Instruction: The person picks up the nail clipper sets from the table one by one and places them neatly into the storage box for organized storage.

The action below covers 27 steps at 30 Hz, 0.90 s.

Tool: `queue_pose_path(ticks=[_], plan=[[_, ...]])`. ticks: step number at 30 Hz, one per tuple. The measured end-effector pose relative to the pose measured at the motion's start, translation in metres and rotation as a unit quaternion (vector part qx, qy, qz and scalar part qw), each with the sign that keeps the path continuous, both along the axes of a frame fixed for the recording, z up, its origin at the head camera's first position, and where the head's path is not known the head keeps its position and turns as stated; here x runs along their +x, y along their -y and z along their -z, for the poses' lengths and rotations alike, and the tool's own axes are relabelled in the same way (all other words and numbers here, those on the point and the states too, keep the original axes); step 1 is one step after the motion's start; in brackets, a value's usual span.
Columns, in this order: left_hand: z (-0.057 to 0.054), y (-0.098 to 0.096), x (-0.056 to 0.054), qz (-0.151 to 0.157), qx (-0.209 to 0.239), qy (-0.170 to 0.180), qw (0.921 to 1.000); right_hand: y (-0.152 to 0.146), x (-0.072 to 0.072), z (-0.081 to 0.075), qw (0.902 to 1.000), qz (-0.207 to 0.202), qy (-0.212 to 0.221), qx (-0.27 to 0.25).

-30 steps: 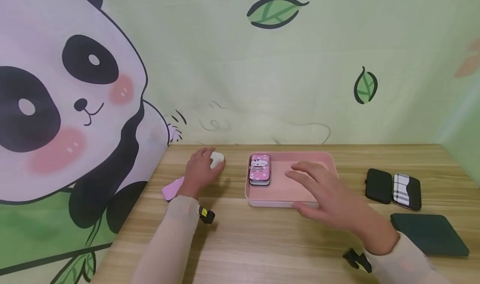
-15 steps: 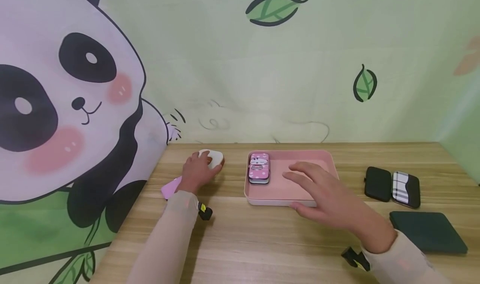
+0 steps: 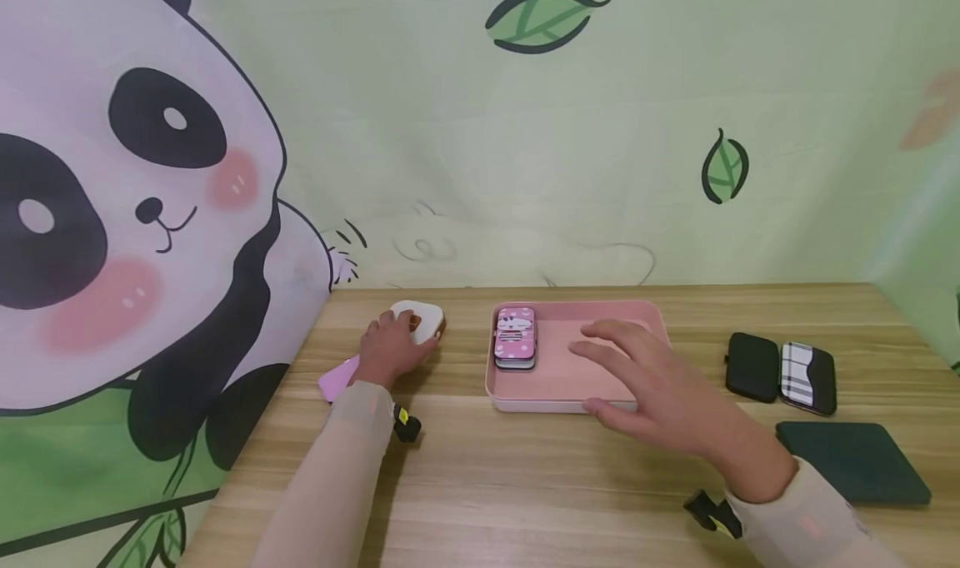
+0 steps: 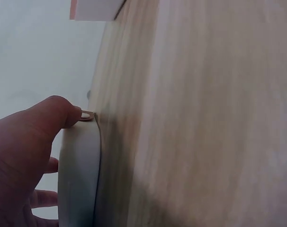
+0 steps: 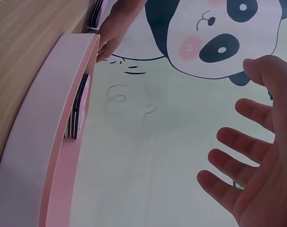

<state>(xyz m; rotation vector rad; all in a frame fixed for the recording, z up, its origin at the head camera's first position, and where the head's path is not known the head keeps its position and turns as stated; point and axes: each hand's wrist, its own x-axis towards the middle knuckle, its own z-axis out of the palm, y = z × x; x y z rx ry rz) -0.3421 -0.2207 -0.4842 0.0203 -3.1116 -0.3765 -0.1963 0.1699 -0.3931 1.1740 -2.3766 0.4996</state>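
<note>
At the back left of the table lies a small white case (image 3: 426, 318) with brown sides and a brown patch on top. My left hand (image 3: 388, 351) grips it, fingers over the top and thumb along its near side. In the left wrist view the thumb touches a small brown tab (image 4: 86, 116) at the case's corner. Over the right part of the pink tray (image 3: 555, 406) hovers my right hand (image 3: 660, 393), fingers spread and holding nothing. A pink tin (image 3: 515, 335) with white dots and a cartoon face sits at the tray's left end.
A flat pink-purple item (image 3: 339, 378) lies partly behind the left wrist. Right of the tray are a black case (image 3: 752, 368), a plaid-and-black case (image 3: 807, 378) and a dark green flat item (image 3: 855, 461). The patterned backdrop (image 3: 465, 176) rises along the table's back edge.
My left hand has drawn slightly left and back toward me, so more of the white case shows. My right hand has stayed over the tray; the view has shifted a little.
</note>
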Motion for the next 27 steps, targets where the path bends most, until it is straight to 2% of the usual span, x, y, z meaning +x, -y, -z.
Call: queue_pose_path(ticks=[14, 22, 27], plan=[[0.0058, -0.0013, -0.0036, 0.016, -0.019, 0.01, 0.9996, -0.0009, 0.0002, 0.001, 0.9999, 0.006, 0.003, 0.009], [-0.0008, -0.0027, 0.0006, 0.041, -0.018, 0.038, 0.9983, -0.0016, -0.0001, 0.0008, 0.9999, 0.006, 0.004, 0.01], [-0.0024, -0.0046, 0.002, 0.038, -0.003, 0.041, 0.9984, -0.003, -0.0021, 0.0017, 0.9999, 0.005, 0.014, 0.009]])
